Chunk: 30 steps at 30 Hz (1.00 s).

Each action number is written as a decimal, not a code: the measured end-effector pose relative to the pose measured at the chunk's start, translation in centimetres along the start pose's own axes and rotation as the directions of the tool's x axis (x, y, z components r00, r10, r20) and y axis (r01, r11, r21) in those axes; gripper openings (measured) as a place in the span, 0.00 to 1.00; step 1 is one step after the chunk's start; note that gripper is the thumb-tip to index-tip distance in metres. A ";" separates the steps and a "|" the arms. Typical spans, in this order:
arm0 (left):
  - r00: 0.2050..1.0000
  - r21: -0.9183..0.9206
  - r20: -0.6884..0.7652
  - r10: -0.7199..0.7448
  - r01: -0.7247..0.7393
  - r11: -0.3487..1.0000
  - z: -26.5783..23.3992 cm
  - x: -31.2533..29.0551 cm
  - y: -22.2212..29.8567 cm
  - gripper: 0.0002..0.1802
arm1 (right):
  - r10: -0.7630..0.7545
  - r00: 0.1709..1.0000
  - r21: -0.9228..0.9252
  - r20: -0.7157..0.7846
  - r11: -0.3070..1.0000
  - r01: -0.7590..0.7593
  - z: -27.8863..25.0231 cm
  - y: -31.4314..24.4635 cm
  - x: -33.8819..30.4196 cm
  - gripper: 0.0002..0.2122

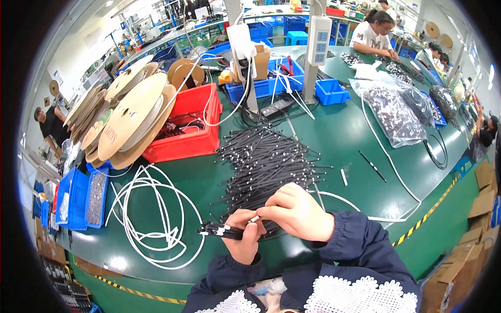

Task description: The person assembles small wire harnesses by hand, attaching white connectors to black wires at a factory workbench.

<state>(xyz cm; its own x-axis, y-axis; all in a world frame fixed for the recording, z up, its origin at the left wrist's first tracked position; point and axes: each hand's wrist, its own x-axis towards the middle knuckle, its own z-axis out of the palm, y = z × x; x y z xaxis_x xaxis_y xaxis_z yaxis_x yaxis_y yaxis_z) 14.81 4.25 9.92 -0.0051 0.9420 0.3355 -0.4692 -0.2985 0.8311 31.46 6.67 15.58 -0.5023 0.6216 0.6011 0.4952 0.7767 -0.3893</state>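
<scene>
My left hand (241,241) is closed round a bundle of thin black rods (218,229) with white bands near their ends, which stick out to the left. A small whitish cylindrical piece (254,219) shows between the fingertips of both hands. My right hand (298,213) pinches at it, fingers bent and pressed together; whether the piece belongs to one of the rods I cannot tell. Just beyond my hands, a large pile of black rods (266,167) with white tips lies on the green table (334,135).
Coiled white tubing (154,219) lies at left, below cable reels (135,120) and a red bin (182,146). Blue bins (71,201) stand far left. To the right are one loose black rod (372,166), a short white piece (344,177) and filled plastic bags (391,112). A co-worker (373,36) sits across.
</scene>
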 end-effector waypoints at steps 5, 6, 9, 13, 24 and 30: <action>0.975 0.038 -0.119 -0.190 0.195 0.980 -1.3 1.2 -1.2 0.05 | -0.175 0.984 -0.275 0.009 0.946 0.171 0.7 2.5 1.5 0.10; 0.973 0.039 -0.127 -0.192 0.198 0.979 -1.4 1.6 -1.0 0.05 | -0.176 0.984 -0.267 0.013 0.948 0.173 1.0 2.9 1.7 0.10; 0.864 -0.073 -0.190 -0.467 0.462 0.884 -1.9 2.5 -1.2 0.06 | -0.199 0.979 -0.315 0.035 0.928 0.199 2.0 3.8 2.0 0.09; 0.794 -0.168 -0.138 -0.592 0.570 0.804 -2.6 3.6 -1.6 0.04 | -0.210 0.977 -0.314 0.029 0.926 0.208 3.1 5.5 1.9 0.12; 0.659 -0.715 0.215 -0.721 0.609 0.344 -5.2 2.3 -3.5 0.03 | 0.106 0.990 0.222 -0.094 0.972 -0.083 5.8 4.4 1.8 0.13; 0.677 -0.685 0.225 -0.701 0.621 0.380 -5.3 2.4 -3.1 0.04 | 0.159 0.986 0.335 -0.053 0.933 -0.132 5.3 4.1 2.0 0.10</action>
<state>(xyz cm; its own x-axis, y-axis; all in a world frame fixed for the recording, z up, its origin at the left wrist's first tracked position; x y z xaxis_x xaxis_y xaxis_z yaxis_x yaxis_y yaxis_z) 11.60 8.24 5.80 0.5237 0.8127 -0.2556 -0.7868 0.5764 0.2205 28.76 11.64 11.50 -0.3789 0.7306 0.5681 0.2909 0.6767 -0.6763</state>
